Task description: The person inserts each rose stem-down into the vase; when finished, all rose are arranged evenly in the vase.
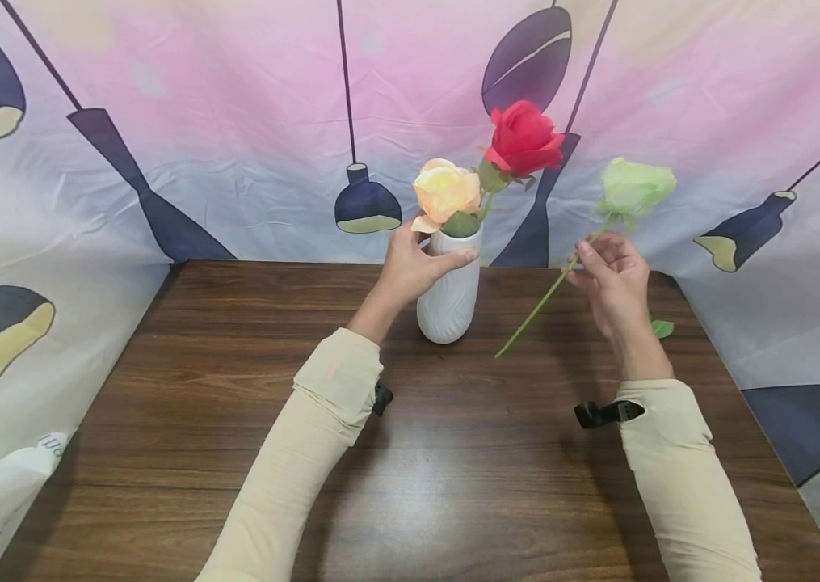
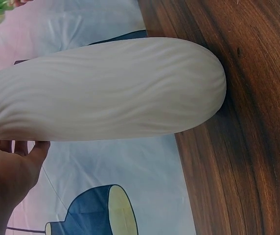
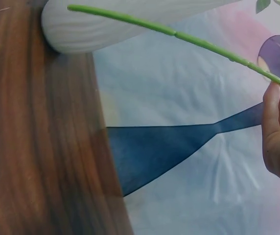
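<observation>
A white ribbed vase (image 1: 447, 303) stands on the wooden table with a peach rose (image 1: 446, 192) and a taller red rose (image 1: 524, 139) in it. My left hand (image 1: 413, 263) grips the vase near its rim, thumb across the front. In the left wrist view the vase's lower wall (image 2: 120, 90) meets the tabletop. To the right, my right hand (image 1: 616, 283) pinches the stem of a pale green rose (image 1: 635, 187) just under its bloom. That bare stem (image 3: 174, 34) slants down toward the vase, its lower end above the table and outside the vase.
Behind my right wrist a green leaf (image 1: 662, 329) shows; what it belongs to is hidden. The brown table (image 1: 410, 485) reaches back to a printed cloth backdrop (image 1: 257, 121), which also hangs along both sides. A crumpled white sheet or bag (image 1: 2, 493) lies at the left edge.
</observation>
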The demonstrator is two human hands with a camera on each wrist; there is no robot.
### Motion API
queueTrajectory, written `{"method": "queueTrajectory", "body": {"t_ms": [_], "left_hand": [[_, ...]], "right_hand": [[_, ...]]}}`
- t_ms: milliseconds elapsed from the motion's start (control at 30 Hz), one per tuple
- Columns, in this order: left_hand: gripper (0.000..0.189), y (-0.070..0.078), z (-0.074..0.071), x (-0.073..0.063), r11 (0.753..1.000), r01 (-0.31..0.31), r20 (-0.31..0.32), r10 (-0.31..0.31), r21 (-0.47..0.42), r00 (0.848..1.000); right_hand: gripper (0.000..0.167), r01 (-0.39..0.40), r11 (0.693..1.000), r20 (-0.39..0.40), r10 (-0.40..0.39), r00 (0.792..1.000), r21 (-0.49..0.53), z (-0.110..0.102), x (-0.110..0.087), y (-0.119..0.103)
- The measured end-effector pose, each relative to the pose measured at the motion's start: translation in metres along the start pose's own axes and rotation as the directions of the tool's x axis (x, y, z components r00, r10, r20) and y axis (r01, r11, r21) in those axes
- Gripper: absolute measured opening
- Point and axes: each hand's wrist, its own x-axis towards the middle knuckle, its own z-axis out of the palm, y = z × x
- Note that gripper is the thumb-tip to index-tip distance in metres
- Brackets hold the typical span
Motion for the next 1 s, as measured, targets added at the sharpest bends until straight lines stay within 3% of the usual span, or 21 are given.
{"method": "queueTrajectory", "body": {"t_ms": [600, 1000], "left_hand": [[0.066, 0.001, -0.001, -0.001, 1.000, -0.007, 0.018, 0.007, 0.011, 1.000], [0.067, 0.000, -0.001, 0.000, 1.000, -0.003, 0.015, 0.003, 0.012, 1.000]], "right_hand": [[0.012, 0.170, 0.981, -0.046, -0.166, 0.985, 0.097, 0.022, 0.006, -0.025], [0.012, 0.281, 0.932, -0.092, -0.267, 0.959, 0.229, 0.043, 0.015, -0.050]]}}
